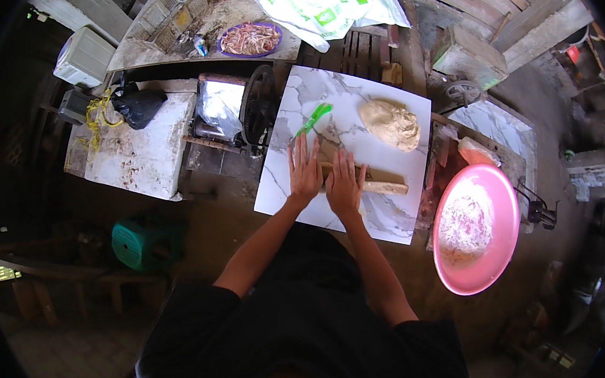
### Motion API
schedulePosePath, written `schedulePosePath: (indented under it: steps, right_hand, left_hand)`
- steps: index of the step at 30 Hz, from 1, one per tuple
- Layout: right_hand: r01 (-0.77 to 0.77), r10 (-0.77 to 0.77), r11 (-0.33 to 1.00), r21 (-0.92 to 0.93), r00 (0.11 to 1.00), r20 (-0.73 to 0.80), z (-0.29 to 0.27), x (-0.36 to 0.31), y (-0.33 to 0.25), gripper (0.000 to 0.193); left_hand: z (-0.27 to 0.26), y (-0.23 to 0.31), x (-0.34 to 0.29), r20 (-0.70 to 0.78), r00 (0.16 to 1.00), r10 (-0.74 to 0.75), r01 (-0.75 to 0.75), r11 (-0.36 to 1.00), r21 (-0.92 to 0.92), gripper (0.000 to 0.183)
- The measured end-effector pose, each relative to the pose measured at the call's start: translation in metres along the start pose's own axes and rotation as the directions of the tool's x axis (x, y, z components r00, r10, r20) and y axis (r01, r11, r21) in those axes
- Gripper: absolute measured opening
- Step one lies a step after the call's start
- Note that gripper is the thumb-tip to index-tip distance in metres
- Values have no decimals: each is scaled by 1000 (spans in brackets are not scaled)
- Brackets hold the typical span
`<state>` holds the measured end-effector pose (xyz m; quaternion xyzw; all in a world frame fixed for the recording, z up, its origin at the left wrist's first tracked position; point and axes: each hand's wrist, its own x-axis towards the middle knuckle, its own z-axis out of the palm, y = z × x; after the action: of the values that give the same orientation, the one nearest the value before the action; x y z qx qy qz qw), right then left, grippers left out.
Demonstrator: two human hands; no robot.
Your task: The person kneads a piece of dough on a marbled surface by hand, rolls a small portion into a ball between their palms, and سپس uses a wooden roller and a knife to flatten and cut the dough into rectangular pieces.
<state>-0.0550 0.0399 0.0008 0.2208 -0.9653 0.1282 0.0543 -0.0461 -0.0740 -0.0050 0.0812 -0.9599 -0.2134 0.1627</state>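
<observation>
Pressing both flat, open palms, left hand (305,169) and right hand (344,183), on the dough roll (381,187) mid-slab (281,194), I judge it soft and sticky, best handled from above; dough lump (391,123) at one o'clock.

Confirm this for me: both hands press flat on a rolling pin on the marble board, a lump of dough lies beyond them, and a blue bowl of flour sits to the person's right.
One thing is wrong: the bowl is pink, not blue, as the head view shows. The rest stands: the left hand and right hand press flat on the rolling pin on the marble board, with the lump of dough beyond them.
</observation>
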Motion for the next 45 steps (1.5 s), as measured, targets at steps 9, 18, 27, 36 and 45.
schedulePosePath:
  steps: [9,18,27,36,45]
  right_hand:
    - [28,-31,998,-51,997,-64,0,36,1,44]
    - [1,-1,1000,6,999,-38,-3,-20,-12,44]
    - [27,-39,987,-157,997,-72,2,51,-1,45]
    - [47,-47,999,6,999,22,-8,-34,-22,44]
    - [56,-59,989,-138,998,-18,5,58,-5,43]
  left_hand:
    - [5,-3,32,-20,999,-47,47,999,16,54]
    - [-10,1,-20,43,998,38,-40,998,44,57]
    - [19,-10,51,-66,998,13,-9,998,67,62]
    - [-14,-7,-30,161,982,96,-95,995,-11,61]
    - [11,-17,47,-29,996,80,-82,995,-59,58]
